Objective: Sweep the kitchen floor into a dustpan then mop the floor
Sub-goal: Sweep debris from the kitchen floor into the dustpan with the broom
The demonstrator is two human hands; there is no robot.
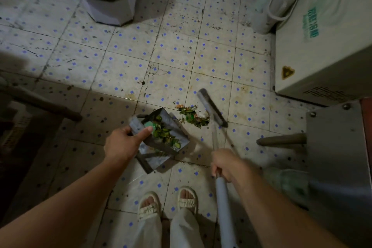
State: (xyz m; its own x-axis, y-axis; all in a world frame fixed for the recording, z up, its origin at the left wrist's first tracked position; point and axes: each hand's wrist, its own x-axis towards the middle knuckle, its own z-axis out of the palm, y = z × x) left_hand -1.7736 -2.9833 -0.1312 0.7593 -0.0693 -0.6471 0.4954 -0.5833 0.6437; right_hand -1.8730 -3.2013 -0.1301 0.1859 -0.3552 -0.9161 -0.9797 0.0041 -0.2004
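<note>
**Head view: dustpan half loaded, scraps still on the tiles**

Your left hand (122,143) grips the back edge of the metal dustpan (161,143), fingers curled under the rim and the thumb pressed along the top. The pan sits tilted on the tiled floor (120,62), its open mouth turned toward the broom. Green vegetable scraps (164,132) and a bright green bit lie inside it.

Your right hand (227,165) is wrapped round the pale broom handle (223,207), which runs from the lower edge of the frame up to the dark broom head (212,109). The head rests on the floor just right of a second heap of scraps (193,117), green peelings mixed with a few orange and white pieces. That heap lies between the broom head and the dustpan's mouth, near the pan; whether it touches the lip you cannot tell.

Your feet in pale sandals (168,203) stand below the pan. A white appliance (326,46) with green lettering stands at the right, with a clear plastic bottle (281,0) beside it. The white tiles carry blue dots and dark specks.
</note>
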